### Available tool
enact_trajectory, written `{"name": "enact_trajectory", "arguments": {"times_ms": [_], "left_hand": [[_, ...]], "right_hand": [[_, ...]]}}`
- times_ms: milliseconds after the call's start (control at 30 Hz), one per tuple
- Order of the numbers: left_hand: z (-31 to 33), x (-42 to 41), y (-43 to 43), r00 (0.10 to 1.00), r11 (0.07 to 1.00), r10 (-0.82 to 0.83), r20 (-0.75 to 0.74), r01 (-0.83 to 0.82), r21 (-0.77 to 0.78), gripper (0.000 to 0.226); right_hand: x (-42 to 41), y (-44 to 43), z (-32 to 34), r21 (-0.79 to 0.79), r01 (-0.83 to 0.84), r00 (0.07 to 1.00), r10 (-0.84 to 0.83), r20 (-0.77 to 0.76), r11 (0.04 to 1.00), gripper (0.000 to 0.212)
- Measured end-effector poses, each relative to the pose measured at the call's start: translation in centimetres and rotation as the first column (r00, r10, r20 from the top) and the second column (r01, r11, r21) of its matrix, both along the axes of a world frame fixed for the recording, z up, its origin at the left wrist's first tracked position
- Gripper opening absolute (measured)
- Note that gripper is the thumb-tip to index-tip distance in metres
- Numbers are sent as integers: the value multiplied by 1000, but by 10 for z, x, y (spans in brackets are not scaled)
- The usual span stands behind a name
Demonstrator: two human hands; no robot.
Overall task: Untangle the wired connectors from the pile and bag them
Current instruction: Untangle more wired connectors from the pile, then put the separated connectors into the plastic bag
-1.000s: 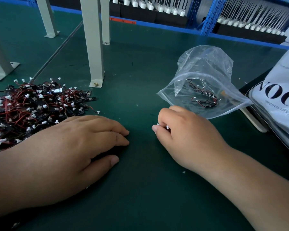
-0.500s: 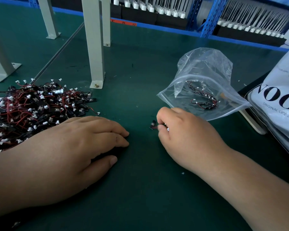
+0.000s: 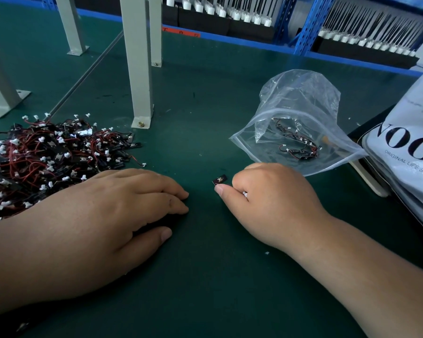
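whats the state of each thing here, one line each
pile of wired connectors: tangled heap, beside the left hand
left hand: palm down on the green mat, fingers straight, nothing visibly held
right hand: fingers curled, pinching a wired connector
wired connector: held, black end sticking out past the thumb
clear bag: puffed up, a few connectors inside; cannot tell if sealed

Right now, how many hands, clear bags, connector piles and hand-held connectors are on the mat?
hands: 2, left hand and right hand
clear bag: 1
connector pile: 1
held connector: 1
Total: 5
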State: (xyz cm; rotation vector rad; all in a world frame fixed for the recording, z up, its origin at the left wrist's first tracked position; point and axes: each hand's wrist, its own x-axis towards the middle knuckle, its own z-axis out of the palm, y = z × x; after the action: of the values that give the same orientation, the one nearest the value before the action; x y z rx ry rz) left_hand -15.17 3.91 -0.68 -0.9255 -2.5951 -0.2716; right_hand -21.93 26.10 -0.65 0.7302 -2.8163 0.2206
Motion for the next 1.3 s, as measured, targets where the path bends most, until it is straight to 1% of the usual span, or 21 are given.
{"name": "enact_trajectory", "arguments": {"times_ms": [133, 267, 400, 500, 567, 633, 733, 833, 900, 1033, 1100, 1167, 1233, 1300], "left_hand": [[-1, 0, 0, 1000, 1000, 8, 3, -8, 19, 44], [-2, 0, 1, 1000, 999, 11, 7, -12, 40, 43], [0, -2, 1, 1000, 998, 8, 18, -9, 63, 42], [1, -2, 1, 1000, 998, 8, 13, -9, 56, 43], [0, -2, 0, 1000, 999, 10, 8, -10, 44, 44], [-1, -3, -1, 1000, 999, 10, 6, -11, 41, 45], [-2, -4, -2, 1000, 999, 7, 17, -7, 49, 44], [-2, -3, -2, 999, 998, 14, 31, -16, 64, 44], [-1, -2, -1, 1000, 999, 15, 26, -16, 45, 45], [-3, -2, 0, 999, 998, 18, 50, -20, 52, 44], [-3, -2, 0, 998, 998, 19, 65, -22, 54, 44], [-4, -2, -1, 997, 998, 19, 71, -23, 53, 43], [-4, -3, -1, 998, 999, 6, 61, -9, 48, 38], [-5, -3, -2, 998, 999, -6, 59, 4, 37, 26]], "right_hand": [[2, 2, 5, 61, -37, 998, 33, 55, 997, 63], [2, 2, 8, 13, -57, 995, 55, 88, 998, 62], [4, 3, 11, -7, -97, 993, 97, 61, 995, 62], [3, 4, 12, -52, -111, 993, 112, 25, 992, 62], [2, 6, 13, -86, -124, 992, 123, -15, 989, 62], [-1, 8, 15, -128, -138, 988, 127, -88, 982, 62], [-9, 17, 24, -187, -155, 956, 99, -277, 970, 59], [-21, 28, 35, -246, -138, 890, 12, -455, 959, 57], [-26, 32, 38, -277, -134, 841, -38, -540, 951, 57], [-30, 31, 36, -291, -218, 719, -48, -693, 932, 58], [-28, 30, 36, -287, -251, 681, -42, -731, 924, 57], [-26, 30, 38, -266, -264, 676, -19, -736, 927, 54], [-23, 26, 37, -217, -254, 714, 31, -700, 943, 53], [-19, 21, 33, -161, -198, 798, 63, -600, 967, 52]]}}
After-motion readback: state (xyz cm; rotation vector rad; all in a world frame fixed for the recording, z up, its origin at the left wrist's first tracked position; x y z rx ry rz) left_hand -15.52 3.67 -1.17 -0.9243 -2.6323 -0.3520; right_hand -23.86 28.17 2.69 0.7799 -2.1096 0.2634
